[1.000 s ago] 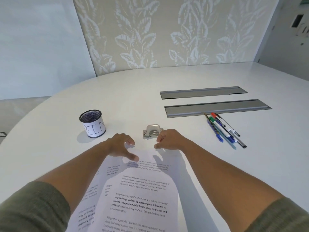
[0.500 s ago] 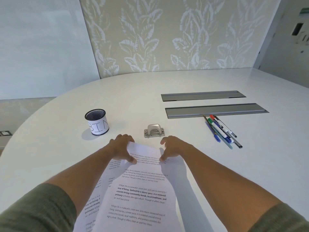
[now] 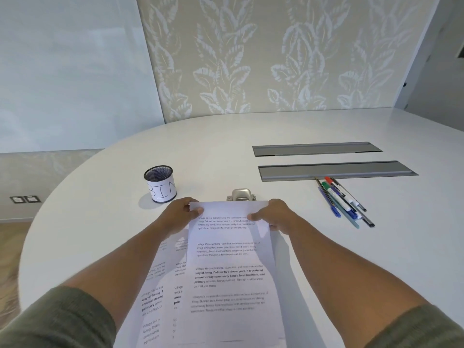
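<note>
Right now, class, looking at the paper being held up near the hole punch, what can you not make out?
Head view only.
Hole punch: front hidden by the held sheet.
Left hand and right hand: fingertips hidden behind that sheet.
Lower sheets: covered by it and an arm; number unclear.
Pages' bottoms: cut off by the frame edge.
Small print: blurred.

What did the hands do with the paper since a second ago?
They took hold of the top sheet: the left hand now pinches its far left corner, the right hand its far right corner, and that edge has lifted in front of the hole punch. The hole punch, BIN cup, pens and lower sheets stayed put.
</note>
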A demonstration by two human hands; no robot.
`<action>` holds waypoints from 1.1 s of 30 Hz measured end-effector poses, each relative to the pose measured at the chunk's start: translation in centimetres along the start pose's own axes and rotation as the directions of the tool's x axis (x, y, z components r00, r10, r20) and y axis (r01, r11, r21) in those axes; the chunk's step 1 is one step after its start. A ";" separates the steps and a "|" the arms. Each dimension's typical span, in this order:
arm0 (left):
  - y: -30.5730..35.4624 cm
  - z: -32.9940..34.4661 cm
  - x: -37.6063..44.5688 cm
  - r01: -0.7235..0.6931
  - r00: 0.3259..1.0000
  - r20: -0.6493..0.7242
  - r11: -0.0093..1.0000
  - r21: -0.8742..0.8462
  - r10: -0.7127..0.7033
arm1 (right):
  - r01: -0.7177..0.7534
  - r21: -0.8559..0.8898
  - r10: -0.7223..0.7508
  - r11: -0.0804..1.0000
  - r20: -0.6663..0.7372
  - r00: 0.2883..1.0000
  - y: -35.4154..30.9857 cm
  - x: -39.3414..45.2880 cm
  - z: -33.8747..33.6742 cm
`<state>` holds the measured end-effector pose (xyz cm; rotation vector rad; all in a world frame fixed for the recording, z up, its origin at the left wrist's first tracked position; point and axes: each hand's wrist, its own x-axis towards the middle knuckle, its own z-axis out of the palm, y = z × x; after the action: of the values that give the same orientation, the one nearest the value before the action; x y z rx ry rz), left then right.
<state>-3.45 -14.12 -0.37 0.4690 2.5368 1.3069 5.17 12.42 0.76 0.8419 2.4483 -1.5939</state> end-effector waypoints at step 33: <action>-3.7 -0.7 -3.0 0.288 0.952 -0.046 0.841 0.458 -0.301 | 0.072 0.063 -0.073 0.995 0.018 0.997 0.9 0.0 -0.1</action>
<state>-1.63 -17.86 -2.81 0.1609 2.7507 0.5790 5.62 12.75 0.06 0.7499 2.4534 -1.7030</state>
